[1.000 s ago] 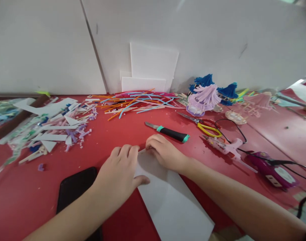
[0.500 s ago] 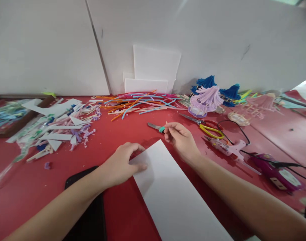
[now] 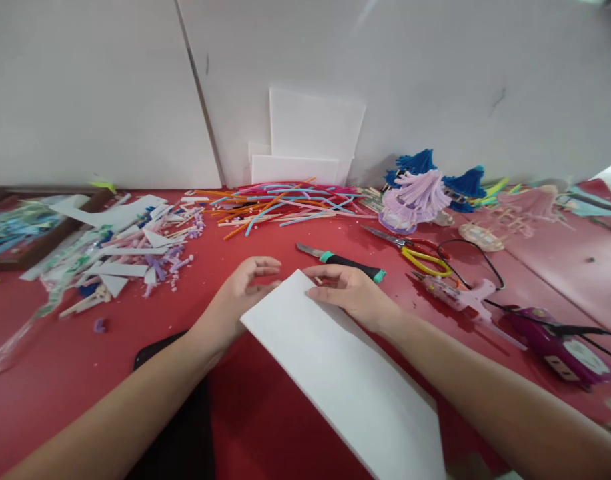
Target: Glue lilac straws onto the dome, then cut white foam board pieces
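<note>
A white foam board (image 3: 330, 373) stretches from my hands down toward me, tilted above the red table. My right hand (image 3: 350, 293) grips its far right edge, thumb on top and fingers beneath. A small pale stick end (image 3: 318, 281) shows by those fingers. At the far left corner, my left hand (image 3: 248, 290) has its fingers apart; its thumb is close to the board's edge, and I cannot tell if it touches. Just beyond my right hand lies a craft knife (image 3: 350, 264) with a black and green handle, its blade pointing left.
Pipe cleaners (image 3: 285, 203) lie along the wall before leaning white boards (image 3: 315, 123). Scraps (image 3: 130, 250) are heaped left, near a brown tray (image 3: 40, 250). At right are scissors (image 3: 425, 261), a glue gun (image 3: 465, 297), a purple power strip (image 3: 560, 347) and pipe-cleaner models (image 3: 418, 193).
My right hand has moved from beside the knife onto the board's right edge. The board's far end has shifted left and tilted up. My left hand has loosened from it.
</note>
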`<state>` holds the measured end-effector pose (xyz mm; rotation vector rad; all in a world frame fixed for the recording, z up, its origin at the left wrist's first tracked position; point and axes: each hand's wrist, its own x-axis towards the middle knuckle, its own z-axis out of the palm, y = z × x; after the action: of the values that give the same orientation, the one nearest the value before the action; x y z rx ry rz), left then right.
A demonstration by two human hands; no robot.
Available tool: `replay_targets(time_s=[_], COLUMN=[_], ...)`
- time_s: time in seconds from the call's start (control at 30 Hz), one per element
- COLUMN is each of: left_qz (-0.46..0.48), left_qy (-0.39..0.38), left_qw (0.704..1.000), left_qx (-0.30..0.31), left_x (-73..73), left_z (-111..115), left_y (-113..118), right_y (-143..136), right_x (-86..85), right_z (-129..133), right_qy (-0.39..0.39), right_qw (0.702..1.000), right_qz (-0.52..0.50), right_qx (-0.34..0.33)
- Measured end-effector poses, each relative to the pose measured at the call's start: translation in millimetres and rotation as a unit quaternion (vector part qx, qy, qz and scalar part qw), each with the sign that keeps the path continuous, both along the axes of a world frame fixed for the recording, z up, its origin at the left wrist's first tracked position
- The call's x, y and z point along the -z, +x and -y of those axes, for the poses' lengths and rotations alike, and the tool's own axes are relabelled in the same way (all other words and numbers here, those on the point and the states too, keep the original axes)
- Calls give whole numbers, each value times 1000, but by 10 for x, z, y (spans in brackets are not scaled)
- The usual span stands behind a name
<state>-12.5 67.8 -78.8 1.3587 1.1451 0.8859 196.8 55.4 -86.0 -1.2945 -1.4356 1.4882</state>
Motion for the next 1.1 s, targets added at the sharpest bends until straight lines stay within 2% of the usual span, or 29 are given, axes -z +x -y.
replay_targets(time_s=[0.1,0.13,0.2,0.3,0.37,0.43,0.5,0.57,0.6,0.7,0.8,0.87,1.0,1.1], left_qz=[-31,-49,-93,-161,-201,-326,-376,-388,-391,-401,-398,-393,-386,-391], left_qy=[49,69,114,162,187,257,314,345,351,358,391,422,468,463], left_qw=[994,991,985,973,957,887,822,778,767,771,780,776,755,754], left_qx=[-91,-104,-91,26,94,200,289,353,368,342,283,257,248,254], left_x=[-8,-35,-120,-238,-248,-193,-104,-29,-5,19,35,60,95,75], left_z=[-45,-37,35,273,465,628,730,777,787,811,845,860,846,821], left_y=[-41,-43,-17,96,188,259,294,303,303,307,326,337,341,330], right_y=[74,111,194,300,331,323,287,240,217,162,124,105,78,65], right_x=[-21,-33,-59,-64,-31,14,48,58,57,55,75,92,97,79], right_z=[-20,-33,-65,-112,-127,-120,-98,-78,-71,-67,-66,-58,-36,-24], right_qy=[80,99,144,198,221,231,222,176,142,54,11,-20,-71,-94], right_qw=[990,985,972,955,950,950,959,978,987,998,998,996,987,980], right_qz=[117,137,182,216,217,207,174,106,68,-8,-50,-84,-142,-172], right_qx=[12,19,28,36,33,19,12,27,35,35,29,30,28,29])
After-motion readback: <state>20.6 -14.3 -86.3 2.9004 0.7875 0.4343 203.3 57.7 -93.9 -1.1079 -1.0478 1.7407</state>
